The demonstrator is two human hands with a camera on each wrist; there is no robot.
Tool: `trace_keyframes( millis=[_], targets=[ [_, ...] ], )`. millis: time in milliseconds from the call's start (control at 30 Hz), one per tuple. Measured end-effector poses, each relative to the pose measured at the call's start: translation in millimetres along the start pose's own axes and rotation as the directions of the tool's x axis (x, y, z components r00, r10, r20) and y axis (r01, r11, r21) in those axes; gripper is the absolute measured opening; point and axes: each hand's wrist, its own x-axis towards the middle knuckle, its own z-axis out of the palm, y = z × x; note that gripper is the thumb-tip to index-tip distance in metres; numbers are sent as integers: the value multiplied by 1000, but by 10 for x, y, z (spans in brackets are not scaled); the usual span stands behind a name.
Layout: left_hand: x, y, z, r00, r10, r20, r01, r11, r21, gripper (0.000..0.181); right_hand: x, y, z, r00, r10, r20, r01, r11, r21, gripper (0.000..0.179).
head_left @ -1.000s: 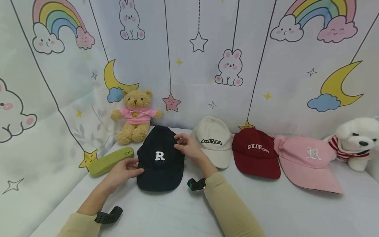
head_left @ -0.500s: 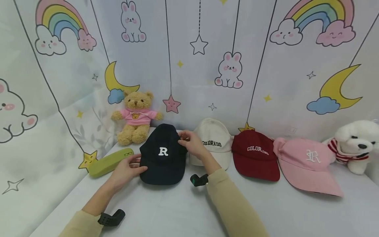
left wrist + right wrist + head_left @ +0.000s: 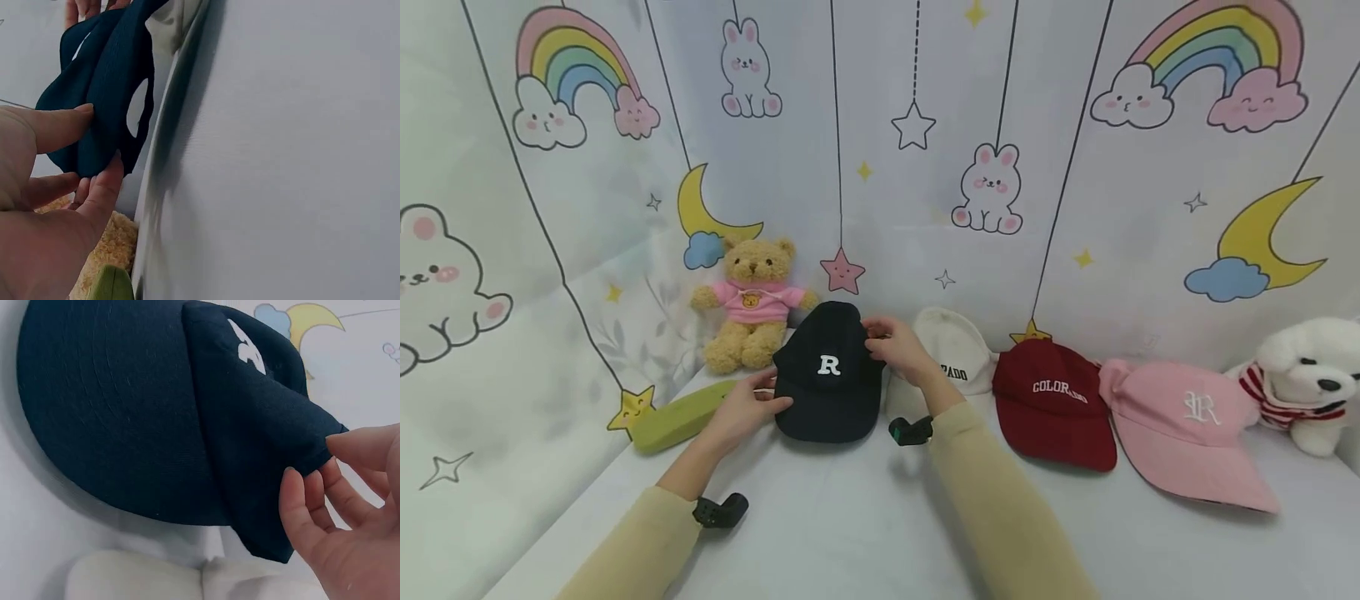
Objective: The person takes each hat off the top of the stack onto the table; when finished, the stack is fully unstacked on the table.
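Note:
Both hands hold a dark navy baseball cap [image 3: 829,373] with a white letter R, its brim toward me. My left hand [image 3: 747,410] pinches the cap's left side near the brim, with the thumb [image 3: 65,128] on top and fingers below. The right hand [image 3: 898,348] pinches the crown's right edge between thumb and fingers [image 3: 299,503]. Just behind the right hand stands a cream cap [image 3: 951,342], its lettering and brim partly hidden by hand and wrist. Beside the left hand lies a green glasses case [image 3: 677,418], partly covered by that hand.
A teddy bear [image 3: 752,304] in a pink hoodie sits behind the navy cap. To the right stand a dark red cap [image 3: 1052,400], a pink visor cap [image 3: 1180,417] and a white plush dog [image 3: 1303,375]. A printed curtain [image 3: 880,208] rises behind the white table [image 3: 850,525].
Both hands have moved the navy cap away from me and slightly right, up in the head view. The right hand now covers more of the cream cap. The other caps and toys stay put.

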Motion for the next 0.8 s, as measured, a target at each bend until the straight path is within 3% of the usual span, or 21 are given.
trace_keyframes(
  millis=[233, 533, 800],
  targets=[
    [175, 17, 86, 998, 52, -26, -52, 999, 2, 65, 117, 84, -36, 1000, 17, 4, -17, 1000, 4, 45],
    [398, -38, 165, 1000, 20, -21, -18, 996, 86, 56, 163, 195, -58, 1000, 8, 0, -8, 1000, -29, 50],
    [497, -30, 212, 1000, -2, -21, 4, 993, 117, 54, 162, 259, -45, 1000, 26, 14, -26, 1000, -10, 56]
  ],
)
